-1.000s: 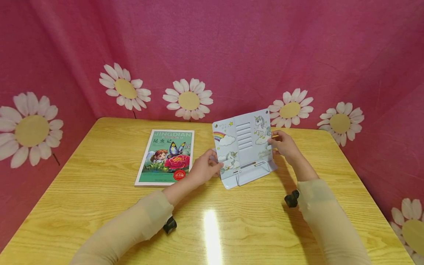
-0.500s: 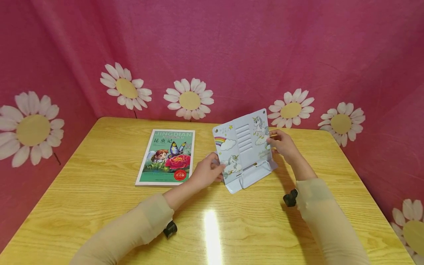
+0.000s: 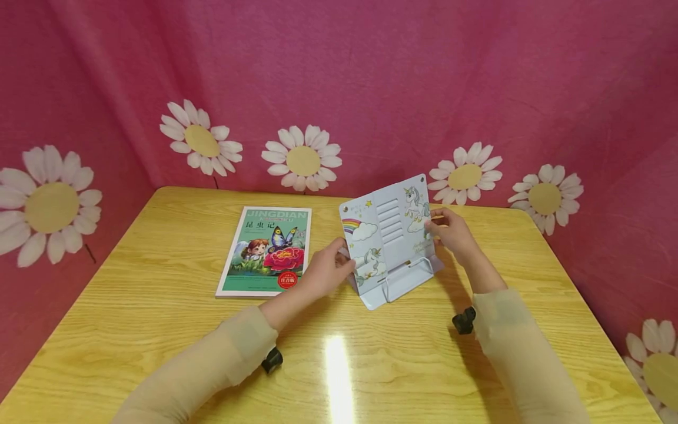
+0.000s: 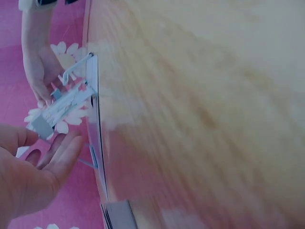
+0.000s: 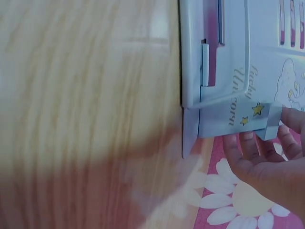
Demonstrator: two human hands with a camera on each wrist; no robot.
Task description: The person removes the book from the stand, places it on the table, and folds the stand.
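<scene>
A white metal book stand [image 3: 389, 235] with unicorn and rainbow prints stands on the table, its back panel tilted up and a wire page rest at its foot. My left hand [image 3: 329, 270] is at its left edge, thumb at the front and fingers partly hidden behind. In the left wrist view those fingers [image 4: 64, 155] stretch out beside the stand's end. My right hand [image 3: 455, 235] holds the opposite edge, thumb in front and fingers behind, near a small side clip [image 5: 272, 121] in the right wrist view. The stand sits slightly turned.
To the left lies a green-covered children's book [image 3: 265, 253], face up near my left forearm. The wooden table [image 3: 402, 365] ends at a pink curtain [image 3: 371, 88] with daisies behind and at both sides. A bright reflection shows on the tabletop in front.
The stand's left side has swung a little toward me, mostly in the first half second, turning the stand slightly. Since then my left hand has drawn slightly back along its edge.
</scene>
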